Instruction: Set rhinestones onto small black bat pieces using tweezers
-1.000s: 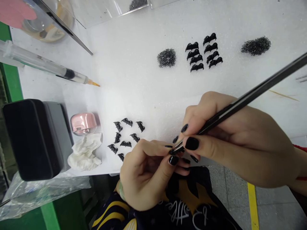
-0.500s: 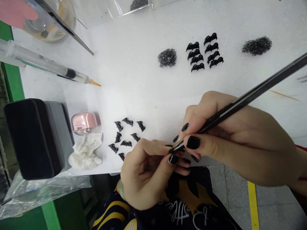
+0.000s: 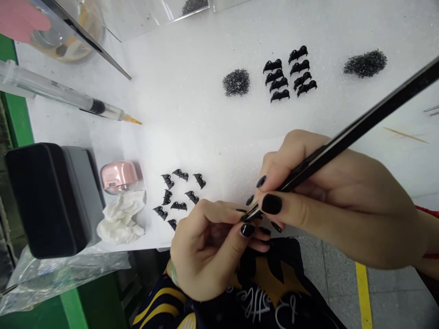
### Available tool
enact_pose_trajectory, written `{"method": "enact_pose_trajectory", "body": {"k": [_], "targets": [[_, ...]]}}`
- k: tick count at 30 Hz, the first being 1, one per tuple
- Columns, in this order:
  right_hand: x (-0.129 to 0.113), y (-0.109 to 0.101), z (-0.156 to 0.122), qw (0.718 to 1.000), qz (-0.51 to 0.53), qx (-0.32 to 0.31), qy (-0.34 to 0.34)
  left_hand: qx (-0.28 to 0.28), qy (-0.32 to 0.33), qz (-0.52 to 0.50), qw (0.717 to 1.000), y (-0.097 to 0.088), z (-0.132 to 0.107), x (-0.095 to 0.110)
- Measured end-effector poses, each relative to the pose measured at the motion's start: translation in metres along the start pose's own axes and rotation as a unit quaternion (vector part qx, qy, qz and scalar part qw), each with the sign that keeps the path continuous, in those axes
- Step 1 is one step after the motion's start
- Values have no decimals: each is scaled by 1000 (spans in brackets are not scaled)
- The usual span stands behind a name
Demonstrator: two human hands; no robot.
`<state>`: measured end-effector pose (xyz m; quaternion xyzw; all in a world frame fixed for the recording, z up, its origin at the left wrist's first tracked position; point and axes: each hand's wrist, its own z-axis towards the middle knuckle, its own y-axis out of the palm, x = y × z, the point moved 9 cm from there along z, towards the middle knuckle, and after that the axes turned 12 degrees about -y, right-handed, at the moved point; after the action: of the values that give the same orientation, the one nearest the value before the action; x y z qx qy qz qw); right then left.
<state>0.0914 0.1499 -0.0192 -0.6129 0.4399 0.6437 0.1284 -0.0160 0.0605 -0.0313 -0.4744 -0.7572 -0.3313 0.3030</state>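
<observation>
My left hand (image 3: 209,249) is closed, thumb and forefinger pinching a small black bat-shaped piece (image 3: 259,216) that the fingers mostly hide. In my right hand (image 3: 329,205) is a slim pair of black tweezers (image 3: 356,128), gripped like a pen and slanting up to the right. Their tips meet the piece at the left fingertips. Several similar black pieces (image 3: 179,206) lie loosely scattered left of my hands. More black pieces (image 3: 278,85) stand in two columns farther back, between one pile of tiny black bits (image 3: 236,82) and another pile (image 3: 365,64).
On the left are a syringe (image 3: 99,107) with an orange tip, a pink case (image 3: 119,176), crumpled white tissue (image 3: 121,218) and a dark box (image 3: 41,201). Metal tweezers (image 3: 99,43) jut in at upper left beside a clear round container (image 3: 73,41). A toothpick (image 3: 406,135) lies at right.
The tweezers' back end has swung slightly up and toward the camera, with the tips still at the left fingertips. The whole view has shifted slightly; both hands keep their grip.
</observation>
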Motion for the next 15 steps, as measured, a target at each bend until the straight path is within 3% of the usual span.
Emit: {"method": "enact_pose_trajectory", "body": {"k": [15], "targets": [[-1, 2, 1, 999, 26, -21, -13, -3, 24, 11, 1000, 0, -1, 1]]}}
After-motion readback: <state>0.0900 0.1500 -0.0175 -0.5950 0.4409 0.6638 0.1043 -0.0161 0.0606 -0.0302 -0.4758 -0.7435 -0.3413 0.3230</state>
